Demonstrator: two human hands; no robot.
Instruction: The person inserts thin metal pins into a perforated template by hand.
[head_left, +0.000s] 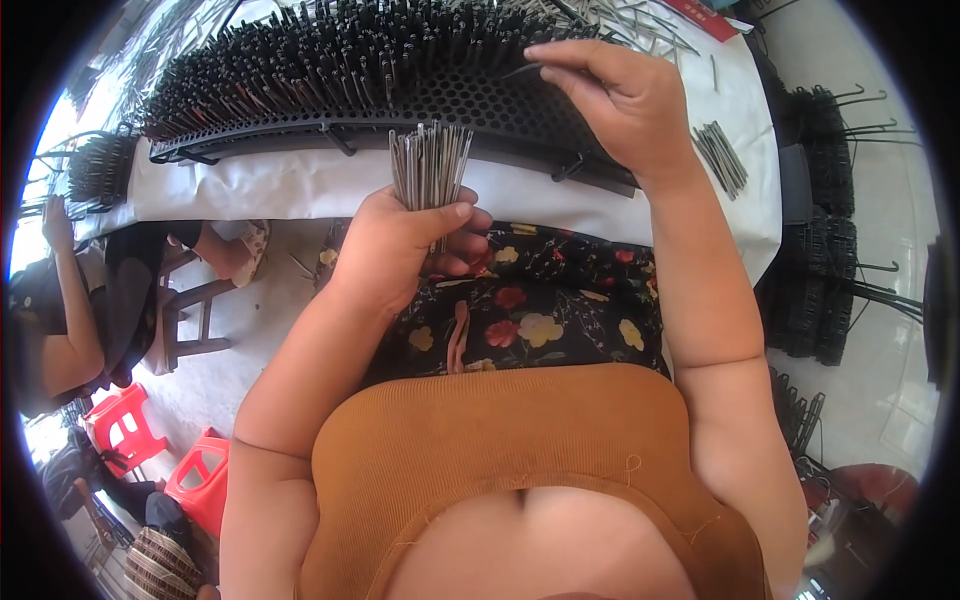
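Pinching a single thin metal pin (522, 70) between thumb and fingertips, your right hand (615, 105) is hovering over the near right part of the black perforated board (480, 100), and the pin is lying almost level, its free end pointing left toward the rows already filled with upright pins (330, 55). The open holes are sitting just below and to the left of that tip, so the pin's long axis is running across the board rather than down into it. Your left hand (405, 245) is clamped tight round a bundle of pins (430, 165), which is standing upright with its tips fanning just short of the board's front edge; this hand is lying nearer to you, the right one nearer to the holes.

You are sitting with the board on a white-covered surface (260, 190), a loose handful of pins (720, 155) lying to the right of your right wrist. Stacks of similar black racks (820, 250) are standing farther right.

Which hole the tip is meeting is too small to tell, and your fingers are hiding the pin's rear end. At the far left another person's arm (70, 290) is partly cut off by the rim.
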